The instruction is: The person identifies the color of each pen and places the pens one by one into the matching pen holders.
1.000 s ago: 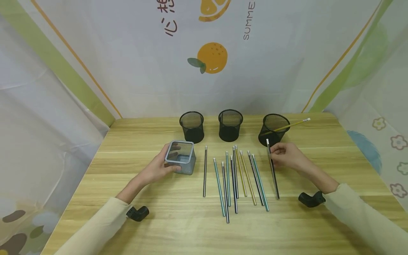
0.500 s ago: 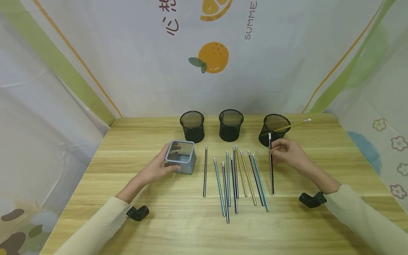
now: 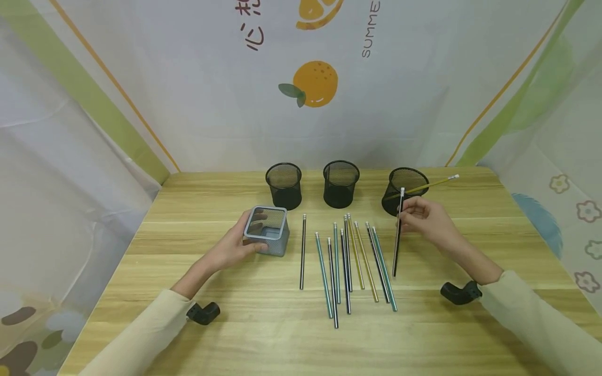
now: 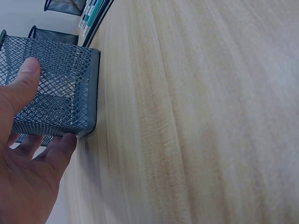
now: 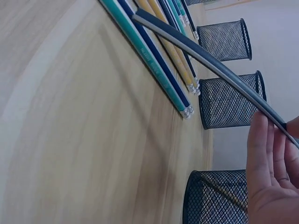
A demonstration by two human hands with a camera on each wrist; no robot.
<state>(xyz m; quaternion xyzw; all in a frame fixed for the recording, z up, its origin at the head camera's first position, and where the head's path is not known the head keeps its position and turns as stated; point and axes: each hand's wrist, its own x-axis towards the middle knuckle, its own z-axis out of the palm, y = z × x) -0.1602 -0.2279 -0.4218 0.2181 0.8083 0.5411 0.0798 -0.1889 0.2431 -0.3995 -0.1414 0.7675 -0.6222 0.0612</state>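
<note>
Ten pencils [image 3: 366, 261] lie on the tabletop [image 3: 263, 334]: five dark, three teal, two yellow. From them, three black mesh cups [image 3: 338, 198] stand at eleven, twelve and one o'clock; the one-o'clock cup [image 3: 389, 202] holds one yellow pencil [image 3: 439, 182]. At ten o'clock the left hand [image 3: 233, 250] grips one gray square holder [image 3: 279, 245]; at two, the right hand [image 3: 430, 222] pinches one black pencil [image 3: 397, 250], tilted, above the tabletop.

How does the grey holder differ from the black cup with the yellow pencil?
The grey holder is square; the black cup is round. The black cup holds a yellow pencil; no pencil shows in the grey holder. Both are open-topped mesh containers.
</note>
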